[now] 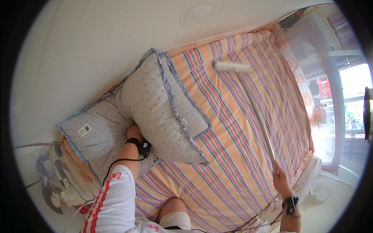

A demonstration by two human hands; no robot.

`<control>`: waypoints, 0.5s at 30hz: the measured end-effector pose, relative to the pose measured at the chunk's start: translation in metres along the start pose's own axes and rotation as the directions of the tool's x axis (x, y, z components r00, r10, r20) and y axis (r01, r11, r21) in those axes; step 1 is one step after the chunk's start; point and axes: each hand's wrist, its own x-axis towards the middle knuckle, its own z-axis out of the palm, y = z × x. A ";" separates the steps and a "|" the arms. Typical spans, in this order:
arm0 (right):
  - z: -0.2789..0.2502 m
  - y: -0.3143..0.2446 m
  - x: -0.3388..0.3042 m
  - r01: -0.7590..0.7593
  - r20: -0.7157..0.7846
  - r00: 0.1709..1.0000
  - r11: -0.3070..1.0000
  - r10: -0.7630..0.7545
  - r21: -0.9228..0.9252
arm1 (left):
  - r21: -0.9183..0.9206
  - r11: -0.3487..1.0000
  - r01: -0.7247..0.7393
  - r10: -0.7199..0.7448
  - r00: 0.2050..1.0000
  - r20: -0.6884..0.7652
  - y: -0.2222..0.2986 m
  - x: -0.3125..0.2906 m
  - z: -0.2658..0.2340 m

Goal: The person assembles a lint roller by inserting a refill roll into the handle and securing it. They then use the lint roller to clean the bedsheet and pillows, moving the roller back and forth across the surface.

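Leftmost, beyond the left hand: a pale blue pillow (91, 134) with a frilled edge and a small white label, lying flat at the head of the bed beside the white wall (89, 50).

Left hand (134, 133): tucked under the lower edge of a second, matching pillow (159, 112), which is tipped up and lies partly over the first. Fingers are hidden beneath the fabric; whether they are clenched on it cannot be told. A black wrist strap with a cable sits just behind the hand, and a white sleeve with red stripes covers the upper arm.

Between the hands: a striped sheet (229, 155) in orange, pink and blue, covering the mattress. A bare knee (175, 207) presses on its near edge.

Right hand (280, 179): closed around the near end of a long thin handle (258, 116). From the grip the handle runs up and away across the sheet to a white roller head (232, 67), which rests on the sheet well away from the hand, near the far edge of the bed.

Right of the grip: a glass partition (330, 97), bright with daylight.
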 end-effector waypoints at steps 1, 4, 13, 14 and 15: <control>0.004 -0.019 0.024 0.004 -0.010 1.000 1.000 -0.004 0.009 | -0.017 1.000 -0.015 0.014 0.999 -0.030 -0.002 0.001 0.001; 0.019 -0.045 0.071 -0.078 0.000 0.997 0.996 0.078 0.045 | -0.006 0.999 -0.045 0.044 0.996 -0.084 0.000 0.005 0.000; 0.084 0.071 -0.049 0.104 -0.044 0.994 0.994 -0.104 -0.016 | 0.088 0.991 -0.096 0.101 0.993 -0.060 -0.014 0.017 0.021; 0.088 0.093 -0.081 0.116 -0.037 0.993 0.993 -0.115 0.032 | 0.068 0.990 -0.126 0.133 0.985 -0.109 -0.016 0.019 0.024; 0.080 0.118 -0.119 -0.240 0.135 0.963 0.970 0.232 0.041 | 0.060 0.990 -0.130 0.137 0.982 -0.127 -0.019 0.021 0.027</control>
